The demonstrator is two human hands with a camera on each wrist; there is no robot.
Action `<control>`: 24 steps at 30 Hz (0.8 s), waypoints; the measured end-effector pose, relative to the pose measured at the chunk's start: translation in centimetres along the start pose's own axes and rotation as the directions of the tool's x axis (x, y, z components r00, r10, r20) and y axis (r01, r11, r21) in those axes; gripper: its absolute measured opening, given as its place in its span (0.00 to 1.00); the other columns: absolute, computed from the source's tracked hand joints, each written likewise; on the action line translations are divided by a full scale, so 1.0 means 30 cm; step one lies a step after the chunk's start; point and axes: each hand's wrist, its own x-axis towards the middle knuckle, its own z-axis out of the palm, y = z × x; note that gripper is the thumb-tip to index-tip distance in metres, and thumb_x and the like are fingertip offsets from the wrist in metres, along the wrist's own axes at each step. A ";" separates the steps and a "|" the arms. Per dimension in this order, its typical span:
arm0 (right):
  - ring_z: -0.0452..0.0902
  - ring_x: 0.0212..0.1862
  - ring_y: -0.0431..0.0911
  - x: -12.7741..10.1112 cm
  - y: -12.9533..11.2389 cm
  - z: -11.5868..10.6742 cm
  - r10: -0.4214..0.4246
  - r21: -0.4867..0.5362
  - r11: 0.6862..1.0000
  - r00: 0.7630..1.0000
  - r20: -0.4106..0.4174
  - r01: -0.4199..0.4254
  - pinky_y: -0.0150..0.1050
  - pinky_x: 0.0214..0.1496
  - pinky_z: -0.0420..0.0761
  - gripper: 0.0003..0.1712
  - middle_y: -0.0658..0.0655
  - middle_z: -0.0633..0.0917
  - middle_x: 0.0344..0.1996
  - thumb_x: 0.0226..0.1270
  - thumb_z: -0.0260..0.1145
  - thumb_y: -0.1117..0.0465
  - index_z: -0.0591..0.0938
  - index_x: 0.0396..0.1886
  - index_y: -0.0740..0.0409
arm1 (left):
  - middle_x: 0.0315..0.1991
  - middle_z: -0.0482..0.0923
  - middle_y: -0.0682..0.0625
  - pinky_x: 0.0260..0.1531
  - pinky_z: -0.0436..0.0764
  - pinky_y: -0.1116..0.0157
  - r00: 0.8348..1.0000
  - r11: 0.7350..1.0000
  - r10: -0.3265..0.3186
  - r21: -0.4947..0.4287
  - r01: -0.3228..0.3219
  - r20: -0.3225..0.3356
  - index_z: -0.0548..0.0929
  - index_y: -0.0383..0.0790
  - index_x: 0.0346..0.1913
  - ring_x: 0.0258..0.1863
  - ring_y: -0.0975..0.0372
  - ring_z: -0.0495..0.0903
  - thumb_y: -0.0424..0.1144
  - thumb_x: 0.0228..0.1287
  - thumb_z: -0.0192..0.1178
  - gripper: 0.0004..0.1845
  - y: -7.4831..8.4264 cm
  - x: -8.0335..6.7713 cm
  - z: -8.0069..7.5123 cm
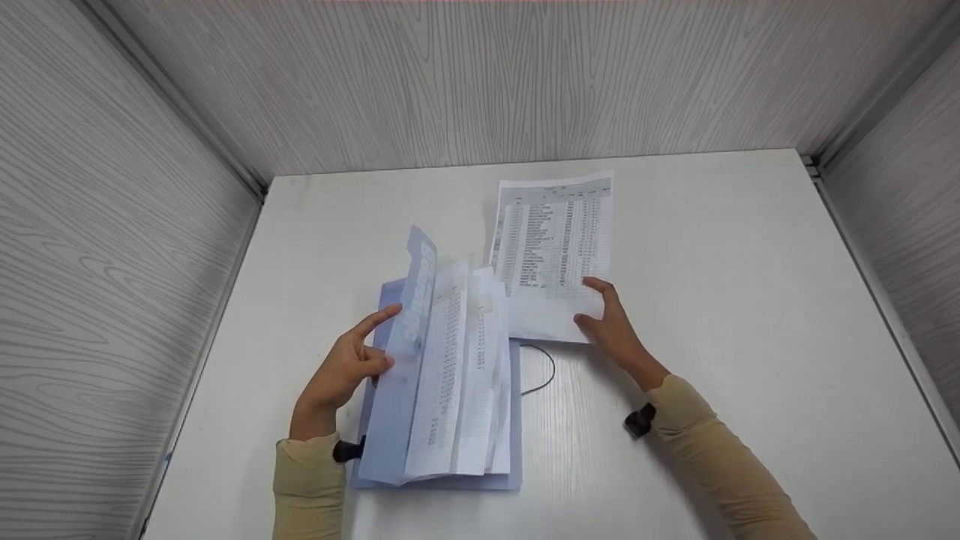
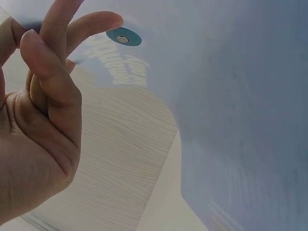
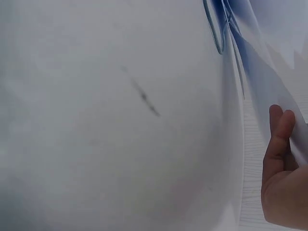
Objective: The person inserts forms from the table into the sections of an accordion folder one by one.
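Observation:
My left hand (image 1: 337,375) holds the raised cover of a blue translucent document folder (image 1: 517,450), thumb and forefinger against its left side. In the left wrist view, a fingertip touches beside the teal round button (image 2: 123,37) on the cover. Several printed sheets (image 1: 450,367) stand fanned inside, leaning to the right. My right hand (image 1: 619,330) grips the lower right edge of a printed table sheet (image 1: 555,240), thumb and forefinger on its front. The right wrist view shows that hand's other fingers (image 3: 276,144) behind paper. The sheet's lower left corner overlaps the papers in the folder.
A thin dark cord (image 1: 553,367) loops out from the folder's right side. The white table (image 1: 750,300) is enclosed by wood-grain panels (image 1: 480,82) at the back and both sides. A black wrist device (image 1: 640,421) hangs at the right sleeve.

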 end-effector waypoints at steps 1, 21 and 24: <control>0.38 0.78 0.53 0.002 0.002 -0.001 -0.001 0.000 1.000 1.000 0.003 0.001 0.54 0.77 0.40 0.38 0.58 0.53 0.75 0.66 0.57 0.68 0.55 0.73 0.54 | 0.10 0.56 0.51 0.18 0.66 0.65 1.000 1.000 -0.002 0.003 0.002 0.003 0.51 0.27 0.73 0.10 0.54 0.52 0.20 0.56 0.54 0.41 0.003 0.008 -0.002; 0.39 0.78 0.56 -0.019 0.025 -0.010 -0.048 -0.007 0.999 0.999 0.022 0.048 0.56 0.76 0.41 0.38 0.61 0.54 0.75 0.66 0.59 0.67 0.56 0.73 0.58 | 0.10 0.61 0.57 0.18 0.70 0.69 0.998 0.999 -0.028 0.043 0.025 0.052 0.51 0.28 0.74 0.10 0.56 0.54 0.21 0.58 0.55 0.41 0.041 0.118 -0.025; 0.40 0.78 0.57 -0.038 0.028 -0.003 -0.041 -0.035 0.998 0.998 0.038 0.042 0.56 0.76 0.42 0.39 0.61 0.55 0.74 0.64 0.60 0.68 0.56 0.73 0.57 | 0.11 0.62 0.58 0.19 0.71 0.70 0.998 0.997 -0.041 0.060 0.039 0.046 0.52 0.30 0.74 0.10 0.58 0.56 0.22 0.58 0.56 0.41 0.044 0.121 -0.022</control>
